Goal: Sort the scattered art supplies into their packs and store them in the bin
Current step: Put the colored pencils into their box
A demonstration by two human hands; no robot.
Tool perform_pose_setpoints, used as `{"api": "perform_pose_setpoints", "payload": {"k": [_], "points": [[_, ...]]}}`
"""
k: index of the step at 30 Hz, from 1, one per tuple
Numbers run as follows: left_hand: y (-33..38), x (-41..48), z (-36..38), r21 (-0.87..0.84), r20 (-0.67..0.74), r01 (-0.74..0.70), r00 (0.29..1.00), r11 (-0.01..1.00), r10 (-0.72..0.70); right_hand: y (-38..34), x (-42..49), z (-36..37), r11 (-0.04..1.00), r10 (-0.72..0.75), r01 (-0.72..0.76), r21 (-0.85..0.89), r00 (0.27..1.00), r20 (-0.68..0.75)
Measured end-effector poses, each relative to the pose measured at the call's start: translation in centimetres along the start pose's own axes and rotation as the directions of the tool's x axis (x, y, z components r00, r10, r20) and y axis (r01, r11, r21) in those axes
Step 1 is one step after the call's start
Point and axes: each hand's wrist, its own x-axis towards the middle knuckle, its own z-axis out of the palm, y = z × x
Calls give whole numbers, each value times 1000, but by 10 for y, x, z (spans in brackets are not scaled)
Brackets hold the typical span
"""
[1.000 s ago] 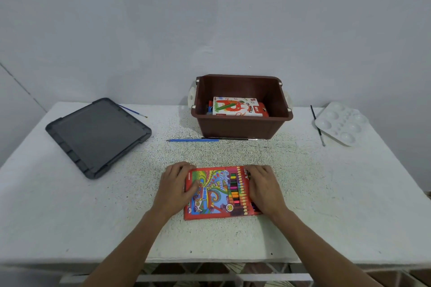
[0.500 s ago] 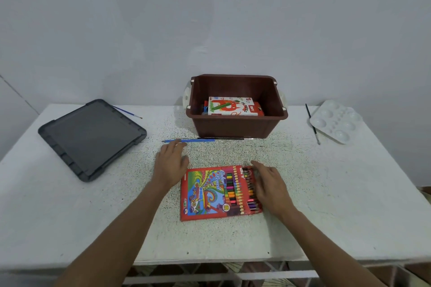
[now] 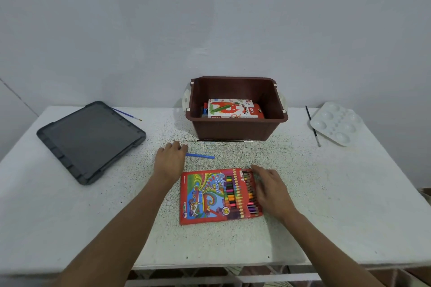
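Two hands at work on a white speckled table (image 3: 326,205). My left hand (image 3: 171,158) has its fingers curled down over one end of a blue pencil (image 3: 201,156), which lies loose on the table between the bin and the pack. My right hand (image 3: 270,190) lies flat and relaxed, its fingers straight, on the right edge of the red pencil pack (image 3: 210,196), which sits near the front of the table. Behind them stands the brown bin (image 3: 236,129), with a box of pastels (image 3: 231,110) inside it. A thin brush (image 3: 224,140) lies just in front of the bin. A grey lid (image 3: 91,140) lies to the left, and a white palette (image 3: 335,122) with a black brush (image 3: 312,126) beside it to the right.
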Motion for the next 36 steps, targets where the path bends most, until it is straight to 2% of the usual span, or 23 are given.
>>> {"api": "perform_pose_setpoints", "payload": {"k": [4,7,9,11,14,17,20,22,27,32,34,36], "points": [[1,-3,1,-54,-115,-29,993,998,23,-1,1,-1,1000,15,-15,-1,1000,18],[8,-8,-3,-305,-297,-52,954,951,-43,-1,8,-5,1000,26,-26,-13,999,39],[16,-13,-11,-497,-384,-83,914,864,-133,-3,15,-9,1000,18,-18,-7,999,46],[28,-19,-23,-715,-347,-62,896,697,-276,-4,19,-10,1000,20,-20,-2,999,27],[45,-25,-37,-943,-113,37,900,331,-421,-5,24,-8,999,31,-31,-9,999,-24],[56,-32,-43,-995,85,95,927,11,-365,-14,28,-4,1000,-22,22,-6,998,-61],[65,-41,-42,-972,193,149,948,-184,-252,-25,30,-2,993,-112,111,-26,991,-72],[71,-45,-40,-945,239,179,949,-273,-207,-32,30,-1,984,-169,164,-64,983,-73],[76,-49,-32,-919,295,239,945,-315,-143,-35,27,0,976,-202,191,-106,974,-103],[75,-54,-31,-937,280,250,955,-245,-96,-21,22,-9,964,-218,213,-157,976,-20],[69,-54,-30,-938,286,247,947,-243,-143,-10,21,-16,966,-181,172,-193,983,-28],[59,-54,-27,-946,287,233,925,-224,-250,7,20,-26,958,-114,92,-271,991,-66]]}}
